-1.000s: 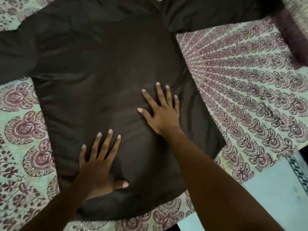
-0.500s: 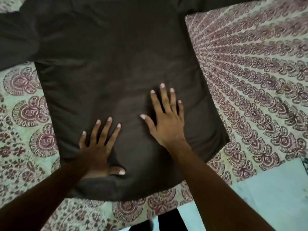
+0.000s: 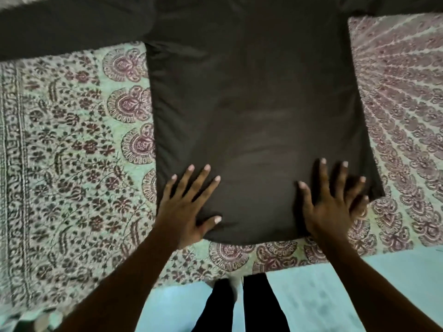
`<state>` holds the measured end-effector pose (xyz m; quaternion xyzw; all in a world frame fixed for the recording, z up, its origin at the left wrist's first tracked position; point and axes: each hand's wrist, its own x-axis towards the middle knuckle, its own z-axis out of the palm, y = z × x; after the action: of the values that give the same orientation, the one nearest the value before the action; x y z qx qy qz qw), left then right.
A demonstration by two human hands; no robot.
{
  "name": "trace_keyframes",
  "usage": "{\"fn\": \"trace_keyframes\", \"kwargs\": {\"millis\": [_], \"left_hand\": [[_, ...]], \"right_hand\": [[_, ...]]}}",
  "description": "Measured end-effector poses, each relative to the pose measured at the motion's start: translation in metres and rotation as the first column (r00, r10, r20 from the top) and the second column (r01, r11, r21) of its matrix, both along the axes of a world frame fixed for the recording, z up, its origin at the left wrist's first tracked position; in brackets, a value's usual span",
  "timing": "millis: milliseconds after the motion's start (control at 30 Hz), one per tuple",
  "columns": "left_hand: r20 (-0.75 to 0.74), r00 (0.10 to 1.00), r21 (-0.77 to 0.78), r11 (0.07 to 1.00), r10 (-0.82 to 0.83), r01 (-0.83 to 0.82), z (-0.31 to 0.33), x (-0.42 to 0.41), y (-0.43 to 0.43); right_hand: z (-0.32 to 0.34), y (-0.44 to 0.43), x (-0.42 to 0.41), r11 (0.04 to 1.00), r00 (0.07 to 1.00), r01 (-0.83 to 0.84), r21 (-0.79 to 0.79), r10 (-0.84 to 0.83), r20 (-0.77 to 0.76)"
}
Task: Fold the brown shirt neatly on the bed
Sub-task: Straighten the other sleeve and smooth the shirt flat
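fingers (image 3: 206,169) splayed | brown shirt (image 3: 259,111) flat | patterned bedspread (image 3: 72,152) (teal floor (image 3: 311,295) below)

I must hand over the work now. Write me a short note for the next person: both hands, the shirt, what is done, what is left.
Left hand: open, flat on the brown shirt near its lower left corner.
Right hand: open, spread over the lower right corner, blurred.
Shirt: spread flat on the patterned bedsheet, sleeves stretched out to both sides, hem toward the person.
Done: shirt laid out.
Left: every fold; none is made yet.
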<state>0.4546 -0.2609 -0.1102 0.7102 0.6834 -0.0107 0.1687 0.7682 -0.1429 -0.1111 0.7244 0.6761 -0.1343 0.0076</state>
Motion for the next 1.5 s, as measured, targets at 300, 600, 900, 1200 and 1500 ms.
{"fn": "trace_keyframes", "kwargs": {"millis": [300,600,900,1200,1500], "left_hand": [[0.041,0.958,0.034,0.958,0.284,-0.285,0.006,0.018,-0.078],[0.082,0.943,-0.028,0.946,0.323,-0.322,-0.004,0.02,-0.005],[0.008,0.928,-0.131,0.921,0.372,-0.368,-0.005,0.024,-0.011],[-0.002,0.932,-0.152,0.921,0.363,-0.359,-0.012,0.025,-0.012],[0.096,0.907,-0.005,0.911,0.411,-0.412,-0.004,0.044,-0.046]], "right_hand": [[-0.011,-0.028,-0.107,0.733,0.73,-0.679,-0.044,0.681,0.057],[0.0,-0.036,-0.056,0.758,0.759,-0.651,0.045,0.652,0.007],[0.007,0.022,0.049,0.979,0.999,0.036,-0.199,-0.03,0.03],[0.002,0.02,0.025,0.98,0.981,-0.193,-0.035,0.194,0.012],[-0.003,-0.029,0.039,1.0,0.989,0.026,0.011,-0.028,0.145]]}}
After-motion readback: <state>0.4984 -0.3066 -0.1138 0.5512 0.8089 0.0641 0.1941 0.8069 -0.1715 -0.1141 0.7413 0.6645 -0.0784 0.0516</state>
